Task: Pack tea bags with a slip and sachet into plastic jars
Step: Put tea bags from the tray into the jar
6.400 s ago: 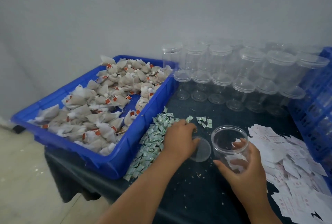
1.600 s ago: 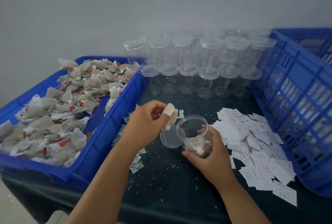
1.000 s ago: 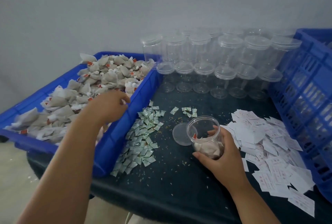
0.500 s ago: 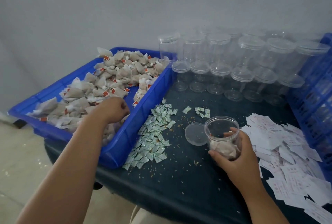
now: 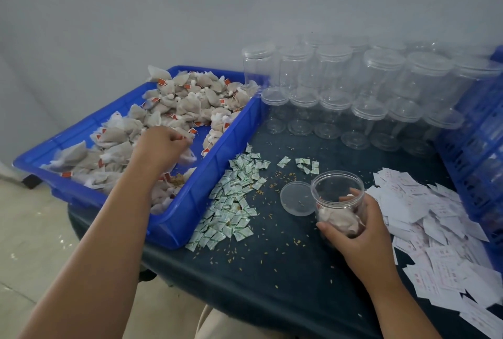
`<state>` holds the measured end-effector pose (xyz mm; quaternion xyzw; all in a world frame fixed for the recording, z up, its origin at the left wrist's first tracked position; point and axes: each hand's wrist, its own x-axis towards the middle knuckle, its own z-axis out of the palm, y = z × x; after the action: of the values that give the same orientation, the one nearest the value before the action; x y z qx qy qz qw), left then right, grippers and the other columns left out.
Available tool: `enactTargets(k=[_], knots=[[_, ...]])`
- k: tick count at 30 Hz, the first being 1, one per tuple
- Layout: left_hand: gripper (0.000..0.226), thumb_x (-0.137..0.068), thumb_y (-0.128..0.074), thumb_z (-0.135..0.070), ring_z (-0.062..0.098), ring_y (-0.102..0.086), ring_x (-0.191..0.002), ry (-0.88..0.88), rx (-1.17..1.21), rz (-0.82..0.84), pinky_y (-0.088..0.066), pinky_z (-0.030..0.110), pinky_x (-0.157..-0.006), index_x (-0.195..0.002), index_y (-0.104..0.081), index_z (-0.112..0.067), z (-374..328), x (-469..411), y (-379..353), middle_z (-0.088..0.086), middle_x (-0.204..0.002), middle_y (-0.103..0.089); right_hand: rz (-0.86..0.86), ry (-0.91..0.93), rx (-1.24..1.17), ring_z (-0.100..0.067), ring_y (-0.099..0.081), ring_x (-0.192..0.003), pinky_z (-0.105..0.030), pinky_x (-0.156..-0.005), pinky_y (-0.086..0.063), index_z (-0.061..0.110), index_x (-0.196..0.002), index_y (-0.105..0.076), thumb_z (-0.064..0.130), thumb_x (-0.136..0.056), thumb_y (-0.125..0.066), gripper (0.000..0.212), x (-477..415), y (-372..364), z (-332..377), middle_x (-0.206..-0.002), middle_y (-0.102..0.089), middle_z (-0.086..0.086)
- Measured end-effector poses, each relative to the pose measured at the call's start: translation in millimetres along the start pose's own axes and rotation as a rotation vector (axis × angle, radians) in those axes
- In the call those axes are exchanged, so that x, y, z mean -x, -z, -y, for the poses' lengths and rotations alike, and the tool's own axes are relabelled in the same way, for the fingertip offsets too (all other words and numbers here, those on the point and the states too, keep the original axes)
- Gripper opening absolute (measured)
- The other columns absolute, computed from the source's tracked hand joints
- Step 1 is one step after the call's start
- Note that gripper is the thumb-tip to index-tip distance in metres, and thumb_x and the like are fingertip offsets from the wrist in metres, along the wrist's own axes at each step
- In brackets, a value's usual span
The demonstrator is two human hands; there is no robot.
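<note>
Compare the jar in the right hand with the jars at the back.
The held jar is open, its lid lying beside it; the back jars are lidded. The held jar has tea bags inside; the back jars look empty. The right hand grips the held jar; the back jars stand untouched. All are clear plastic.

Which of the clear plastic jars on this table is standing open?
The jar held by the right hand: it is lidless, with tea bags inside and its lid lying beside it. The stacked jars behind all wear lids.
</note>
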<state>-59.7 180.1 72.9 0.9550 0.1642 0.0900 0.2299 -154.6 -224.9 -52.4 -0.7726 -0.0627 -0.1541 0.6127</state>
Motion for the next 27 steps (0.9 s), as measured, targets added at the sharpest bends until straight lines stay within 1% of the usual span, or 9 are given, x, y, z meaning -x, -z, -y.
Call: enactTargets(k=[4,7,11,15,18,20,22,24,27], knots=[[0.026,-0.100,-0.065,-0.040,0.021,-0.069,-0.076,-0.047,0.205,-0.169,-0.056,0.039,-0.072,-0.088,-0.070,-0.018,-18,10,12,-0.001,-0.079,-0.072,0.007,0.003,0.002,-0.004,-0.071,-0.114,-0.017,-0.087,-0.059,0.053,-0.130,-0.056,0.050,-0.062,-0.096,0.079,0,1,-1,-0.127,-0.071,0.018],[0.015,-0.096,-0.070,-0.043,0.008,-0.072,-0.074,-0.074,0.453,-0.182,-0.059,0.034,-0.073,-0.095,-0.073,-0.029,-45,27,19,-0.010,-0.083,-0.076,0.019,-0.001,-0.004,-0.004,-0.071,-0.114,-0.014,-0.085,-0.057,0.048,-0.133,-0.057,0.052,-0.064,-0.102,0.083,0,0,1,-0.129,-0.071,0.017],[0.005,-0.096,-0.075,-0.030,0.007,-0.077,-0.085,-0.258,0.721,0.111,-0.061,0.023,-0.078,-0.098,-0.079,-0.028,-105,65,14,-0.011,-0.091,-0.080,0.044,0.003,-0.002,0.001,-0.069,-0.115,-0.011,-0.087,-0.055,0.052,-0.131,-0.056,0.055,-0.060,-0.095,0.081,1,-2,4,-0.130,-0.069,0.025],[0.012,-0.099,-0.071,-0.025,-0.008,-0.063,-0.068,-0.493,0.583,0.332,-0.047,0.009,-0.067,-0.107,-0.079,-0.028,-164,106,-28,-0.016,-0.086,-0.077,0.058,0.010,0.009,0.001,-0.069,-0.116,-0.012,-0.087,-0.056,0.055,-0.129,-0.055,0.055,-0.061,-0.095,0.079,3,-1,10,-0.130,-0.068,0.026],[0.022,-0.099,-0.070,-0.028,-0.010,-0.065,-0.088,-0.618,0.347,0.530,-0.045,0.006,-0.075,-0.120,-0.077,-0.028,-185,126,-56,-0.018,-0.105,-0.075,0.039,0.020,-0.003,-0.003,-0.071,-0.111,-0.013,-0.084,-0.056,0.049,-0.129,-0.057,0.050,-0.063,-0.096,0.076,2,-1,11,-0.125,-0.070,0.022],[0.024,-0.102,-0.065,-0.030,-0.009,-0.067,-0.098,-0.641,0.337,0.599,-0.048,0.006,-0.085,-0.124,-0.075,-0.031,-186,127,-62,-0.019,-0.114,-0.075,0.031,0.017,-0.012,-0.005,-0.072,-0.111,-0.013,-0.085,-0.056,0.045,-0.130,-0.058,0.048,-0.063,-0.097,0.077,2,-1,10,-0.124,-0.071,0.019],[0.020,-0.105,-0.060,-0.030,-0.007,-0.070,-0.094,-0.566,0.500,0.503,-0.055,0.015,-0.086,-0.113,-0.078,-0.034,-182,118,-51,-0.019,-0.107,-0.078,0.031,0.006,-0.021,-0.003,-0.070,-0.116,-0.012,-0.088,-0.055,0.044,-0.133,-0.058,0.049,-0.062,-0.097,0.081,2,0,8,-0.127,-0.071,0.019],[0.018,-0.105,-0.060,-0.031,-0.003,-0.073,-0.084,-0.484,0.606,0.297,-0.058,0.018,-0.073,-0.099,-0.076,-0.038,-169,96,-30,-0.020,-0.093,-0.078,0.037,-0.001,-0.007,0.000,-0.069,-0.117,-0.009,-0.087,-0.054,0.047,-0.133,-0.056,0.053,-0.061,-0.097,0.083,2,1,7,-0.129,-0.069,0.022],[0.016,-0.101,-0.064,-0.032,0.000,-0.072,-0.075,-0.365,0.339,0.076,-0.057,0.019,-0.066,-0.088,-0.073,-0.036,-128,44,1,-0.016,-0.083,-0.077,0.056,-0.013,-0.001,-0.001,-0.070,-0.115,-0.011,-0.088,-0.055,0.044,-0.134,-0.057,0.056,-0.061,-0.097,0.085,2,1,5,-0.129,-0.069,0.021]])
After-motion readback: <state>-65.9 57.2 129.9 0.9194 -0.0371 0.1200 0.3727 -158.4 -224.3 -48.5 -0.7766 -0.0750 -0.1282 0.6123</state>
